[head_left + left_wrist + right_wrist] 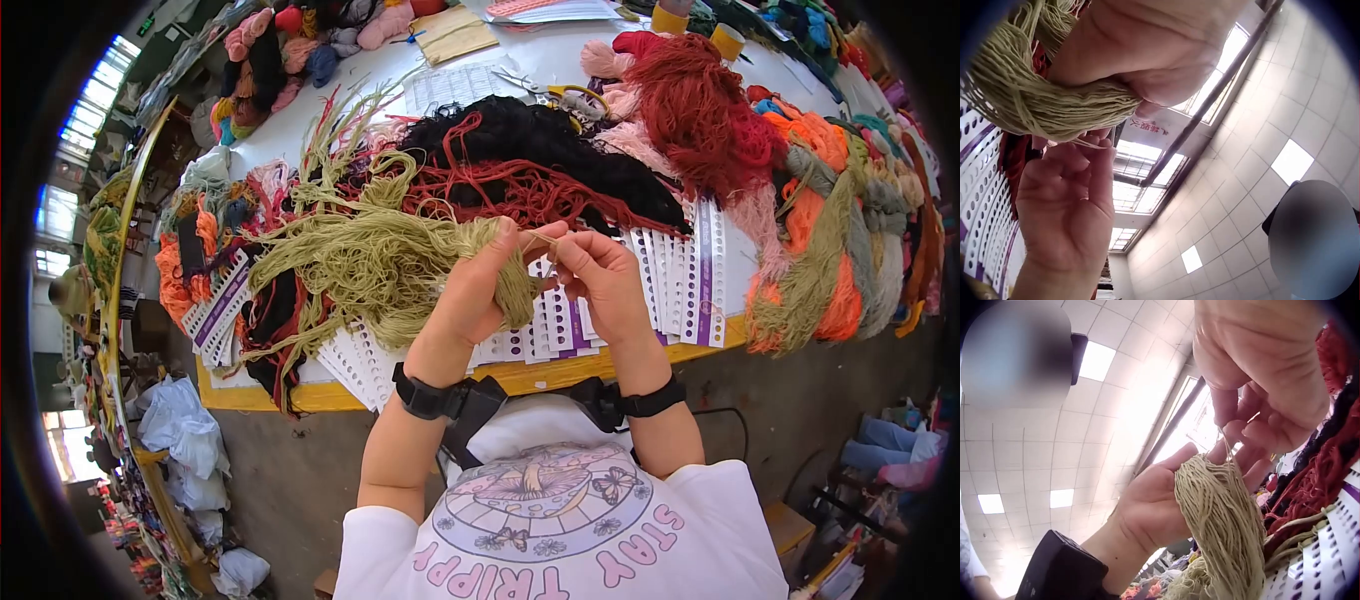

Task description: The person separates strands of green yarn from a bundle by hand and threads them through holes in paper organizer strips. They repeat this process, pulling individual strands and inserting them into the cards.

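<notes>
A thick hank of olive-green thread lies across the table, its right end looped over my left hand. In the left wrist view the bundle passes between the left thumb and fingers. My right hand is close beside it, its thumb and fingertips pinching a thin strand drawn from the hank. From the right wrist view, the strand runs up from the bundle to the right fingertips. The two hands' fingertips nearly meet there.
Perforated white cards with purple bands line the table's yellow front edge. Behind the hank lie black thread and dark red thread. Scissors rest farther back. Red and orange hanks are piled at the right.
</notes>
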A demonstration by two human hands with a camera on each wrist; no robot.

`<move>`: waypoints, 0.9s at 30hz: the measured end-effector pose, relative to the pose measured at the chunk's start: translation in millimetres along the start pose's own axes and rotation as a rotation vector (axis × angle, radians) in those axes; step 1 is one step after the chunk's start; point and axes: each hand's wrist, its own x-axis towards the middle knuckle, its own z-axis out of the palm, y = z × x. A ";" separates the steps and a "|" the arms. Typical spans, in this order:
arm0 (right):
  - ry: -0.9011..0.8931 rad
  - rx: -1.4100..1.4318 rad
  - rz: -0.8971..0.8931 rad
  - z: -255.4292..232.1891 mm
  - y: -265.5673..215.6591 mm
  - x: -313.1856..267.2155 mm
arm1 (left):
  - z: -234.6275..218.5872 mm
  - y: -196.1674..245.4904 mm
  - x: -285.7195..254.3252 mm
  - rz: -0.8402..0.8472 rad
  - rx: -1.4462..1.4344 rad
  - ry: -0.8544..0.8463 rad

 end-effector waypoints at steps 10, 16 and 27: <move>0.026 -0.333 -0.196 12.2 8.2 -0.2 | -5.3 -4.2 -1.6 -0.073 -0.036 -0.020; 0.036 -0.187 0.070 15.8 -4.4 0.3 | -5.4 -11.9 -0.7 0.132 0.428 0.046; -0.156 0.268 0.325 -2.5 -0.4 9.0 | -13.2 -8.2 -2.4 0.005 0.008 -0.020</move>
